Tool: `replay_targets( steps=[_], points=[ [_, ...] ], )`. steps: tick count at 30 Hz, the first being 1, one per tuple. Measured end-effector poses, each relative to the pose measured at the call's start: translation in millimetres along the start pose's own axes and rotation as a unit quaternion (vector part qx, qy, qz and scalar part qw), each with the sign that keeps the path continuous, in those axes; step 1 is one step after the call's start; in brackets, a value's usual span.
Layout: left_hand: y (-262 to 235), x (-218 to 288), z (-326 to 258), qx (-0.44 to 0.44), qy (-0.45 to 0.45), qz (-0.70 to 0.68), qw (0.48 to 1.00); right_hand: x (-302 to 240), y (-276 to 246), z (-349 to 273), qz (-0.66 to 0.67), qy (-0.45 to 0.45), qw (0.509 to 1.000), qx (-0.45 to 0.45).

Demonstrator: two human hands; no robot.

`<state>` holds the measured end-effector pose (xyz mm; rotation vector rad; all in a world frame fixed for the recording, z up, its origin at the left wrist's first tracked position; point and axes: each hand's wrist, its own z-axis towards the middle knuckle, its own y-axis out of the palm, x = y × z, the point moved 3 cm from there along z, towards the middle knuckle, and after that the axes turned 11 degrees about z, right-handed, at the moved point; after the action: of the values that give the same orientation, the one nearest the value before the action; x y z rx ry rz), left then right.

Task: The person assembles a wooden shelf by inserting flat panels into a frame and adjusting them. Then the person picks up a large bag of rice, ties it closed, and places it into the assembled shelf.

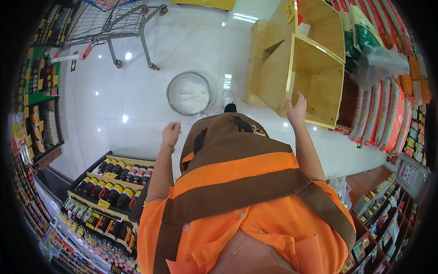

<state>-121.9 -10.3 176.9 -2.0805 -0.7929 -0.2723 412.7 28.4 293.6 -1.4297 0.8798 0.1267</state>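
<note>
The right hand [296, 108], fingers spread and holding nothing, touches the front rim of the empty wooden bin [315, 77], while the left hand [171, 134], loosely curled and empty, hangs well left of it, nearer the basin [188, 93].

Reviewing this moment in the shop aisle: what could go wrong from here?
The right hand touches the rim of the empty open wooden box bin; leaning on it might shift it. The round metal basin of white powder sits on the glossy floor just ahead and could be kicked. The left hand hangs free above racked dark bottles.
</note>
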Motion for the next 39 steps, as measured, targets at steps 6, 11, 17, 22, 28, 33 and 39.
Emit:
replay_targets(
  steps=[6, 11, 17, 22, 28, 33, 39],
  points=[
    [-164, 207, -95, -0.017, 0.276, -0.421, 0.864, -17, -16, -52, -0.083, -0.022, 0.996, 0.035],
    [-268, 284, -210, -0.185, 0.6, -0.399, 0.668, -20, -26, -83, -0.08, -0.037, 0.993, 0.077],
    [-290, 322, -250, -0.255, 0.677, -0.376, 0.579, -21, -31, -108, -0.066, -0.042, 0.991, 0.105],
    [-289, 363, -249, -0.241, 0.702, -0.381, 0.551, -8, -35, -89, -0.049, -0.038, 0.99, 0.124],
    [-292, 444, -233, -0.164, 0.742, -0.368, 0.536, 22, -55, -27, -0.007, -0.036, 0.98, 0.194],
    [-296, 506, -203, -0.085, 0.788, -0.262, 0.551, 93, -69, -5, -0.033, 0.214, 0.924, 0.316],
    [-224, 528, -68, -0.223, 0.586, -0.404, 0.667, 172, -22, -11, 0.387, 0.503, 0.691, 0.347]
  ],
)
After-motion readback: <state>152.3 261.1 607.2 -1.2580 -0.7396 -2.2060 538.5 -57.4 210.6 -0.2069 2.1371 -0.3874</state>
